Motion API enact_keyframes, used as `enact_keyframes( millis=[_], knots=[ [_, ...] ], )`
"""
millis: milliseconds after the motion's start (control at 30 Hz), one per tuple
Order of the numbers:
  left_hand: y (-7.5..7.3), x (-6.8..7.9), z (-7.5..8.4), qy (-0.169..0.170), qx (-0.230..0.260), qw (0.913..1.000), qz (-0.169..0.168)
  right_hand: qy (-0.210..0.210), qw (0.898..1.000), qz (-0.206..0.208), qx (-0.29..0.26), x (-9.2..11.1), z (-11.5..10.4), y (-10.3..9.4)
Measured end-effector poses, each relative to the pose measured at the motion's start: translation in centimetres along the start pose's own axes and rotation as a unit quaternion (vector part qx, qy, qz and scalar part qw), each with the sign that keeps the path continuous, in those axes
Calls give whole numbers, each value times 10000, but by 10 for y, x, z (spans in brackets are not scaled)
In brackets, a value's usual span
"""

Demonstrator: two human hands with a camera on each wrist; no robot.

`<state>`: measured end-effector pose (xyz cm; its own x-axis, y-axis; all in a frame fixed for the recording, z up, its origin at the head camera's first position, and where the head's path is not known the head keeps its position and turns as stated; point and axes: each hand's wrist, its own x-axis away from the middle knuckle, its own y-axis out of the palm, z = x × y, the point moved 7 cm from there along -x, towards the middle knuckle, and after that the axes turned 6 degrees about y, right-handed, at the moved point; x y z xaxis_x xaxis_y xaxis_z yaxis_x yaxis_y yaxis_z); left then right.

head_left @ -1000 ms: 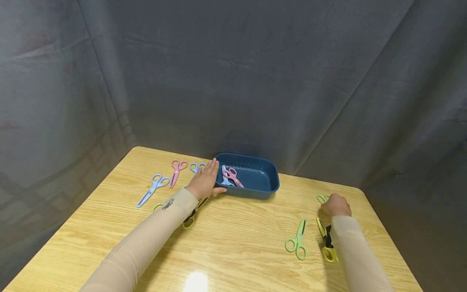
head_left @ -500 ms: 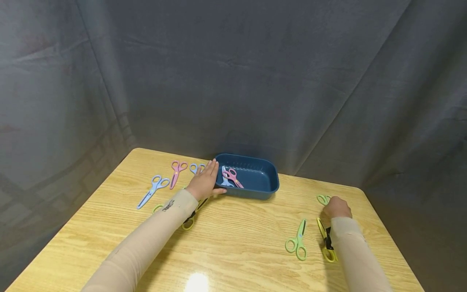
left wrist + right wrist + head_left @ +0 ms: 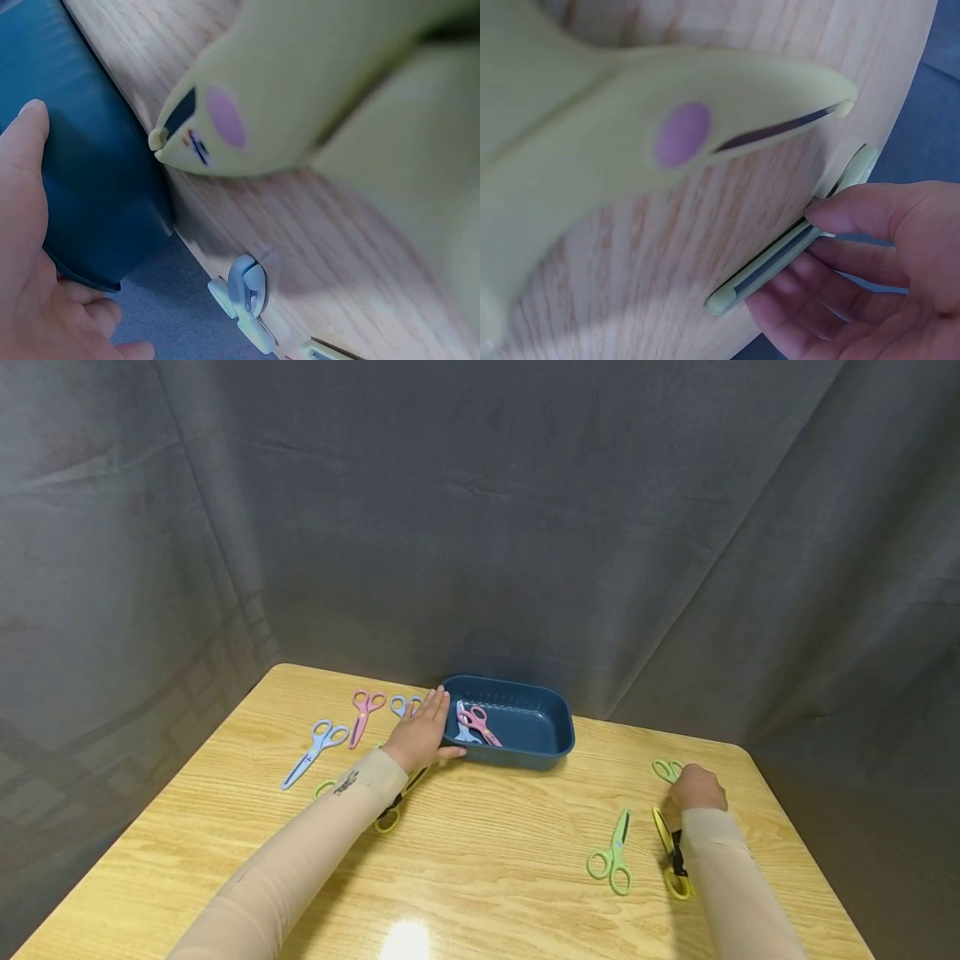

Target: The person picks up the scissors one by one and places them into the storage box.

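Right hand (image 3: 699, 788) slightly farther right

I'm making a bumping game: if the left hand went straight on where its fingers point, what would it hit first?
Probably the blue bin: the left hand seems to touch its end, though depth is unclear.

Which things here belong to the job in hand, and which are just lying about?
Job in hand, it seems:
navy tray, touched by the left hand
held green scissors, in the right hand
blue pair and pink pair, inside the tray

Lying about, among others:
blue scissors
pink scissors
loose green scissors
yellow scissors
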<state>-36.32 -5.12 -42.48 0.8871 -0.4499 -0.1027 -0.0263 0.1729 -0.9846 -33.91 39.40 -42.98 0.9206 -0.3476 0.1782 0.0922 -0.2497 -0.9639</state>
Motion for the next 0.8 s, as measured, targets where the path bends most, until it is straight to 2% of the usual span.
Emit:
enact_keyframes(
  millis=[200,800],
  knots=[
    [1,-1,-1,-4,4,10000,59,20,10000,69,-11,-4,4,3],
    [1,0,-1,-43,32,10000,-40,-50,9998,145,101,-3,2,2]
  ],
)
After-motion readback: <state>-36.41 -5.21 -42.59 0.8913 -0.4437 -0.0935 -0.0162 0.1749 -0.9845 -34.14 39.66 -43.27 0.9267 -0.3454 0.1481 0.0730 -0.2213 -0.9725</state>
